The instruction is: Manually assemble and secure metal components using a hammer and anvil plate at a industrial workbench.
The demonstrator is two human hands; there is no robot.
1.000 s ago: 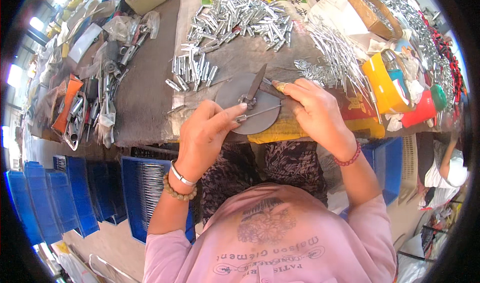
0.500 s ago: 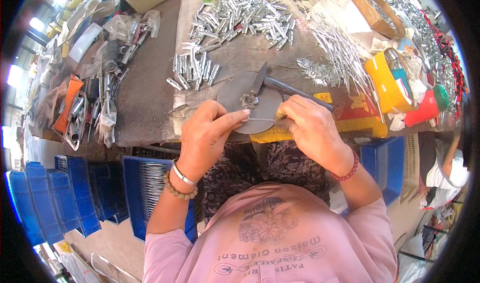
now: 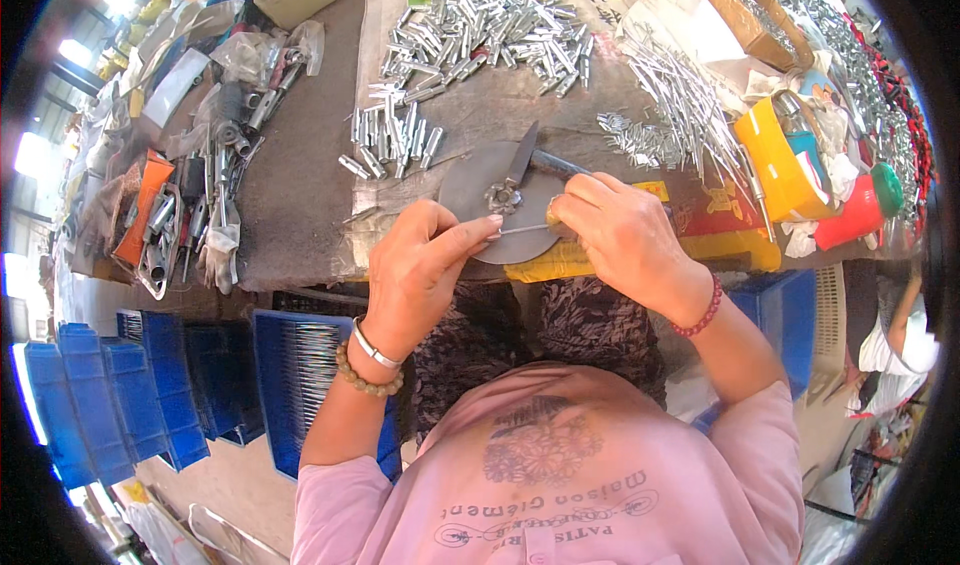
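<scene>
A thin metal rod (image 3: 525,230) spans the gap between my two hands, low over a round grey metal disc (image 3: 465,185). My left hand (image 3: 412,270) pinches its left end between thumb and forefinger. The right end is in the closed fingers of my right hand (image 3: 630,235), which partly hide it. A small metal fitting (image 3: 503,199) sits at the disc's middle, just beyond the rod. Across the disc's far edge lies a hammer with a dark pointed head (image 3: 522,155); its handle runs right, partly behind my right hand.
Short metal tubes (image 3: 480,35) are heaped at the back, with small metal pieces (image 3: 640,137) and long thin rods (image 3: 690,105) to the right. A yellow container (image 3: 778,160) and red bottle (image 3: 850,215) stand farther right. Tools (image 3: 210,165) crowd the left. Blue bins (image 3: 280,405) sit below.
My right hand has moved slightly away from me and now covers more of the hammer handle. The rod's right end is a little higher. My left hand keeps its pinch.
</scene>
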